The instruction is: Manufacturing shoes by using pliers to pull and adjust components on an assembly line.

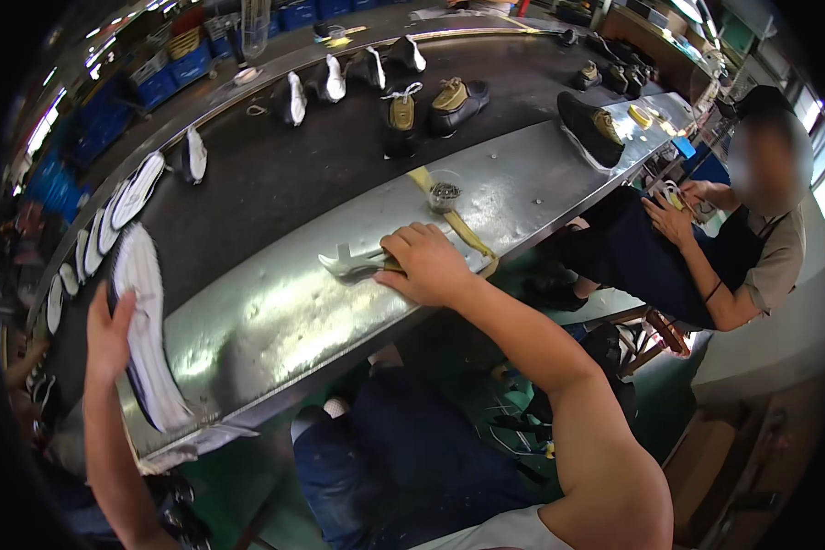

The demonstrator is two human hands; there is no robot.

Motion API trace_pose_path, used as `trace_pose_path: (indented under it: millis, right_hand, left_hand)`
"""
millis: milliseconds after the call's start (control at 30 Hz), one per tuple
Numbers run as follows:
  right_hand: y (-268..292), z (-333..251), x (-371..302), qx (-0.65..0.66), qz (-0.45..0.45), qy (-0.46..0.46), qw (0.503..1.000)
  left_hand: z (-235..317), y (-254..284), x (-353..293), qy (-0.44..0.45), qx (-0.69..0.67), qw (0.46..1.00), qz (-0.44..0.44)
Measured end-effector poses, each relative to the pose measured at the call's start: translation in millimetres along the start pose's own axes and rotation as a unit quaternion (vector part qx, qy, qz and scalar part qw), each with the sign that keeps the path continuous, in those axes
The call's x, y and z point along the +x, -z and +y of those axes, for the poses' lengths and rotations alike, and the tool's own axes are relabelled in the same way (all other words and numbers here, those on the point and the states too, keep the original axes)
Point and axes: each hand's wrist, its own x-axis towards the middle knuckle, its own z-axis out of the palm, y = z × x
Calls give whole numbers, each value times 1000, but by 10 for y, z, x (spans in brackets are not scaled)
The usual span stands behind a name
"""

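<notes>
At the left end of the metal bench, my left hand (110, 335) grips a dark shoe by its side, thumb across its white sole (144, 330). The sole is turned toward me. My right hand (428, 266) is closed around the handles of silver lasting pliers (344, 263), which lie low over the bench. Their curved jaws point left and a square stub sticks up. Beyond that hand sits a small clear dish of metal tacks (445, 195). A yellowish strap (467, 235) runs under the dish and over the bench's near edge.
The metal worktop (275, 312) borders a black conveyor belt (257, 202) carrying several shoes, some with white soles (137, 190). A black-and-olive shoe (591, 128) rests farther right on the metal. A seated co-worker (706, 229) handles a shoe at the right. Blue crates (190, 64) stand behind.
</notes>
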Motion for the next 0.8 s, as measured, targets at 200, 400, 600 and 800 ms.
trace_pose_path:
  millis: [200, 400, 600, 800]
  right_hand:
    - [35, 8, 53, 39, -17, -18, 999]
    - [52, 31, 96, 42, -12, -10, 999]
    - [118, 31, 107, 30, -47, -27, 998]
    - [22, 34, 233, 71, -77, -1, 995]
  left_hand:
    - [-423, -367, 1407, -22, 444, 896, 8]
    - [-1332, -1047, 1434, -141, 520, 842, 14]
    - [-925, -1465, 2285, 51, 425, 901, -67]
    - [-1367, -2188, 3311, 167, 45, 980, 99]
